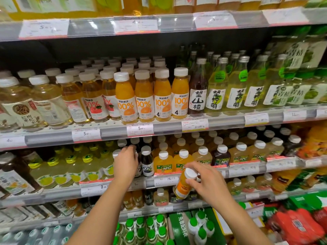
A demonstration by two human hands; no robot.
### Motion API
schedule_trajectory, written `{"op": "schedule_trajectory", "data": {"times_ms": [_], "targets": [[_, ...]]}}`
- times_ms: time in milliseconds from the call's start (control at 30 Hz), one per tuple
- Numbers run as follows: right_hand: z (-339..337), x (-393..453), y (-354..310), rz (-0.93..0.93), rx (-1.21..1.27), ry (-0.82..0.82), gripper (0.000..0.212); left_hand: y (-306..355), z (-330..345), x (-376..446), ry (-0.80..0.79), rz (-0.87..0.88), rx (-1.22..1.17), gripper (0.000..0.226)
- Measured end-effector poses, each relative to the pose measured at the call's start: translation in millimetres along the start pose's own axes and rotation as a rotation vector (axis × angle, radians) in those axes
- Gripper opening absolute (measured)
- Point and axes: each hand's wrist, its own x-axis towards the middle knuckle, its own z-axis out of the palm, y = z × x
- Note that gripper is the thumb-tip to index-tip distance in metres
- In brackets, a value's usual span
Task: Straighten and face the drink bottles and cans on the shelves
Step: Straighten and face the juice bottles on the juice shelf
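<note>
My right hand (205, 183) grips a small orange juice bottle (184, 187) with a white cap, tilted, held in front of the second shelf's edge. My left hand (126, 162) reaches into that shelf and curls around a dark juice bottle (138, 169), mostly hidden behind my fingers. Beside it stands another dark bottle (147, 162) labelled 100%, then orange NFC bottles (163, 162). On the shelf above, orange 100% juice bottles (161, 96) stand in a row with labels facing out.
Pale yellow lemon drink bottles (70, 167) fill the shelf left of my left hand. Tall glass bottles (215, 87) stand on the upper shelf at right. Green-capped bottles (150, 228) and red packs (297, 225) lie on the lowest level. Price tags (139, 129) line the shelf edges.
</note>
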Motion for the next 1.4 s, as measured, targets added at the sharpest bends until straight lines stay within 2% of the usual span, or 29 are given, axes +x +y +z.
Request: {"op": "schedule_trajectory", "data": {"times_ms": [133, 233, 333, 467, 600, 733, 900, 1133, 1267, 1400], "targets": [[-6, -2, 5, -0.005, -0.022, -0.010, 0.039, 1, -11, 21, -0.225, 0.052, 0.181, 0.010], [-9, -3, 7, -0.009, -0.007, 0.000, 0.038, -2, -14, 26, -0.283, 0.142, 0.297, 0.007], [-12, -5, 11, 0.001, -0.007, 0.004, 0.040, 1, -17, 26, -0.328, 0.219, 0.419, 0.014], [-13, -5, 15, 0.005, 0.003, -0.006, 0.041, 2, -22, 28, -0.330, 0.225, 0.486, 0.017], [-15, -3, 18, 0.001, 0.004, -0.007, 0.040, 16, -30, 34, -0.245, 0.274, 0.440, 0.029], [-16, -2, 16, -0.006, -0.002, -0.010, 0.042, 41, -20, 30, -0.404, 0.275, 0.399, 0.026], [-24, -5, 19, -0.014, 0.036, -0.010, 0.042, 44, -12, 34, -0.454, 0.268, 0.430, 0.014], [-46, -2, 23, -0.018, 0.061, 0.058, 0.041, 57, -25, 30, -0.509, 0.270, 0.474, 0.021], [-68, 1, 19, -0.026, 0.102, 0.104, 0.041, 86, -43, 9, -0.422, 0.428, 0.464, 0.041], [-101, 8, 12, -0.047, 0.175, 0.187, 0.037, 130, -77, -8, -0.378, 0.630, 0.344, 0.044]]}}
